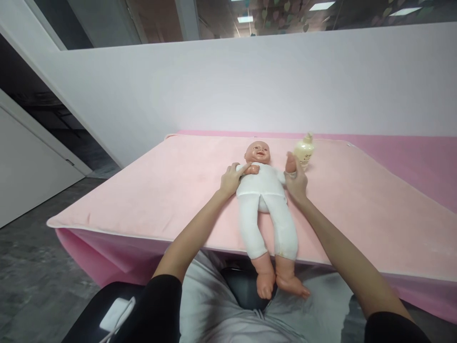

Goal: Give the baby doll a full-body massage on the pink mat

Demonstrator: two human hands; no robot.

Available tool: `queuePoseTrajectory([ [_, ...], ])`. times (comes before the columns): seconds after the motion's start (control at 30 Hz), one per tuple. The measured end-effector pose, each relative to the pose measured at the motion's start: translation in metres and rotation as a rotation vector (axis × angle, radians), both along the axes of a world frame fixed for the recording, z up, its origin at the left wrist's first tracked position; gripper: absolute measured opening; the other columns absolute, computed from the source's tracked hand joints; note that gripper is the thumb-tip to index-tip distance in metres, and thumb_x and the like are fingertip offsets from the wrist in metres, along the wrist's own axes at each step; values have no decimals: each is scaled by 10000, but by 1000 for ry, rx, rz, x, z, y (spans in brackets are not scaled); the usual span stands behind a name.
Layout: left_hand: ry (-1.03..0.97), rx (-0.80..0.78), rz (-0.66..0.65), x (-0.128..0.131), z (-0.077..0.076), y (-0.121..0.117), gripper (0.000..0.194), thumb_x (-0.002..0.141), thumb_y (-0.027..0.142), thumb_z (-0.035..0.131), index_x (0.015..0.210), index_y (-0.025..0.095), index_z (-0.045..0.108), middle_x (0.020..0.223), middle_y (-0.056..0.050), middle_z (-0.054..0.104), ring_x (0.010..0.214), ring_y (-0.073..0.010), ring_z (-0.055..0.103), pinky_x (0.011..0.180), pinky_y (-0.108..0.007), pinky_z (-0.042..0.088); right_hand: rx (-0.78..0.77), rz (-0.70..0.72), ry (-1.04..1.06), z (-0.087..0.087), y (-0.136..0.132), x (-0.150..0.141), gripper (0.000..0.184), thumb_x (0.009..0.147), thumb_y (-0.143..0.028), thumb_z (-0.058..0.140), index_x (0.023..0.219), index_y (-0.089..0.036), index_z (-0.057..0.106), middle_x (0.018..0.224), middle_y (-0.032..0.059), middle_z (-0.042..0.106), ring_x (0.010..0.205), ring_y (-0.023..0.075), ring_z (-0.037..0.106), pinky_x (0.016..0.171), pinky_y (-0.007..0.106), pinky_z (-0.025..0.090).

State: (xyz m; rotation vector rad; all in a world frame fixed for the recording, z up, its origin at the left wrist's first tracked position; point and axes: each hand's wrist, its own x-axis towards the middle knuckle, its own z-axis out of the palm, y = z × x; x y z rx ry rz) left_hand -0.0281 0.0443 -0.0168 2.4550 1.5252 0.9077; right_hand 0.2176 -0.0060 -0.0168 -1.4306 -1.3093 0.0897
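A baby doll (262,183) in white cloth lies on its back on a pink blanket (171,190), head toward the wall. Its bare plastic feet stick out past the table's near edge, over my lap. My left hand (231,180) is closed around the doll's arm on the left, whose fist rests on its chest. On the other side, my right hand (297,183) grips the doll's other arm near the wrist, holding it out sideways. Just behind that doll hand stands a pale yellow pump bottle (304,150), partly hidden by it.
A white wall (250,85) with a window above it rises behind the table. Darker pink cloth (421,162) shows under the blanket. At lower left, a white device (116,314) with a cable lies on a black seat. A white door (32,166) is farther left.
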Motion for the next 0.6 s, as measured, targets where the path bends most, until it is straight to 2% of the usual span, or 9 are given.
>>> queuePoseTrajectory([
  [0.13,137,56,-2,4,6,-7,532,935,220,349,1417,441,389,1241,-85,465,1081,-267,479,824,-371,471,-193,70,-376,3,-6,-8,581,750,-140,435,1301,-257,576,1022,77,625,922,213,551,746,294,439],
  [0.27,163,70,6,3,5,-6,543,935,215,354,1428,442,367,1252,-84,459,1078,-257,476,818,-356,478,-194,101,-537,7,-8,-13,519,795,-129,411,1249,-266,620,988,86,611,922,213,517,671,286,386],
  [0.47,198,92,10,3,2,-5,532,944,231,349,1430,446,362,1264,-82,467,1080,-246,491,830,-347,480,-205,144,-538,8,-9,-11,507,821,-142,392,1276,-251,589,1028,96,609,951,227,513,717,308,412],
  [0.6,59,42,-19,1,1,-6,548,923,222,384,1442,398,361,1253,-77,500,1095,-240,516,869,-344,476,-194,207,-351,6,-9,-8,494,806,-180,422,1275,-245,561,1061,80,622,985,227,541,831,350,454],
])
